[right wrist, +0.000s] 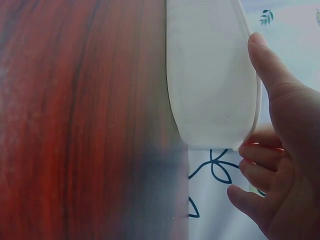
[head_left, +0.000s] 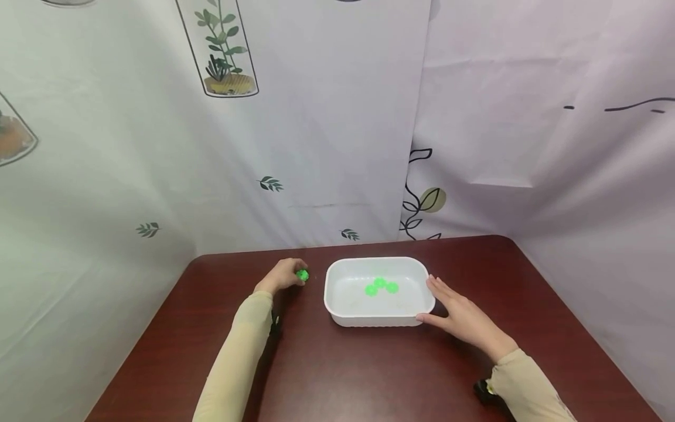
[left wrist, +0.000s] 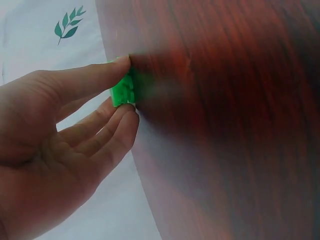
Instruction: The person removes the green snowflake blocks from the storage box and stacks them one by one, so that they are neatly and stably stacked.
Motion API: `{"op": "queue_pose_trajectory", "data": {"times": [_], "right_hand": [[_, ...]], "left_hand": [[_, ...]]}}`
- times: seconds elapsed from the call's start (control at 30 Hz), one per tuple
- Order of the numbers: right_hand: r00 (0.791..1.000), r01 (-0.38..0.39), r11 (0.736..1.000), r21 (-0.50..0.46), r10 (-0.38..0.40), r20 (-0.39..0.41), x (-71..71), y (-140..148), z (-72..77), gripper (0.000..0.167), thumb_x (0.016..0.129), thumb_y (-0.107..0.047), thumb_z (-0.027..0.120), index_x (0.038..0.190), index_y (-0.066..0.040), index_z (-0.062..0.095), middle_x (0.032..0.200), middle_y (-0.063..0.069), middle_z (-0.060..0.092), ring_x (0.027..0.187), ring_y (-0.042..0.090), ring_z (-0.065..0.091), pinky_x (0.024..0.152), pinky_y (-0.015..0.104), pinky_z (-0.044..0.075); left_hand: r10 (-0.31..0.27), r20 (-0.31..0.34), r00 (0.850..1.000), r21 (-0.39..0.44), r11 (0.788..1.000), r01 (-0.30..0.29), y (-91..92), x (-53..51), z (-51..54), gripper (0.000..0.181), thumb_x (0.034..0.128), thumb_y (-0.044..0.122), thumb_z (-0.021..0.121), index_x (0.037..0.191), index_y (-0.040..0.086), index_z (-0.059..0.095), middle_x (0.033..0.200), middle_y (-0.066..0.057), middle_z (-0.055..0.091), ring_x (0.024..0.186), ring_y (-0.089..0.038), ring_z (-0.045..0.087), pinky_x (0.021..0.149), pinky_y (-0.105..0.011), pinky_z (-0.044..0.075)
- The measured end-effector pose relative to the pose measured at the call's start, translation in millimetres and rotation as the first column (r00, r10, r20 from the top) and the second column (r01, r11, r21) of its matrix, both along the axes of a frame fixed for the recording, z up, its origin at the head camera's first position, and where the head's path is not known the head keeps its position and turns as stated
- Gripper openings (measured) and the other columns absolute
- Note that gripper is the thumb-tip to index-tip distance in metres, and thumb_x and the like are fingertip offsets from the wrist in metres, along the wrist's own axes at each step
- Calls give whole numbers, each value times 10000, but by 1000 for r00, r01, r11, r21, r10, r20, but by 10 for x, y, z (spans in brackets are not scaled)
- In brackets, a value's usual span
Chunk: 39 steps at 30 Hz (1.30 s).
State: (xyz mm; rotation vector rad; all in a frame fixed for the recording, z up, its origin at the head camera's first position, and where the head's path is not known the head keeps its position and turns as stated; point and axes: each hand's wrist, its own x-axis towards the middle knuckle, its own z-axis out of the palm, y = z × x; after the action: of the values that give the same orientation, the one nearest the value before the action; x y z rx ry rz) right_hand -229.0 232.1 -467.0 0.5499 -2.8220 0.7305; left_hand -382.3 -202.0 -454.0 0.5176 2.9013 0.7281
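Observation:
My left hand (head_left: 283,274) is at the far left of the table, pinching a small bright green plastic piece (left wrist: 123,93) with a notched edge between thumb and fingertips. Its exact kind is hard to tell. To the right stands a white rectangular basin (head_left: 378,321). Three flat, flower-like green pieces (head_left: 392,288) lie together on its bottom. My right hand (head_left: 466,316) touches the basin's right end, thumb at the near corner and fairly straight fingers at the side rim. The right wrist view shows the thumb (right wrist: 260,42) against the basin's rim.
The dark red wooden table (head_left: 364,375) ends at a hanging cloth (head_left: 327,135) printed with plants, which rises behind it and on both sides. Dark wrist straps (head_left: 484,391) show by the pale sleeves (head_left: 234,351).

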Motion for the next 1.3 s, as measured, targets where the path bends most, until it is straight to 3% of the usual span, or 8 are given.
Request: {"op": "queue_pose_trajectory", "data": {"times": [0.6, 1.3], "right_hand": [[1000, 0, 1000, 10, -1, 25, -10, -1, 29, 976, 853, -652, 682, 1519, 8, 405, 1582, 203, 351, 1432, 392, 365, 1078, 562, 388], [1000, -2, 1000, 12, 2, 12, 7, -16, 34, 958, 853, -617, 708, 1515, 9, 411, 1575, 199, 363, 1415, 397, 390, 1058, 566, 407]], "left_hand": [[42, 16, 999, -11, 999, -41, 90, 12, 57, 313, 830, 34, 745, 1136, -12, 696, 1142, -180, 678, 1045, -297, 624, 867, -439, 524], [31, -18, 999, 1, 1000, -31, 47, 10, -22, 375, 812, 40, 770, 1171, -22, 680, 1120, -179, 684, 1042, -304, 632, 898, -460, 517]]}}
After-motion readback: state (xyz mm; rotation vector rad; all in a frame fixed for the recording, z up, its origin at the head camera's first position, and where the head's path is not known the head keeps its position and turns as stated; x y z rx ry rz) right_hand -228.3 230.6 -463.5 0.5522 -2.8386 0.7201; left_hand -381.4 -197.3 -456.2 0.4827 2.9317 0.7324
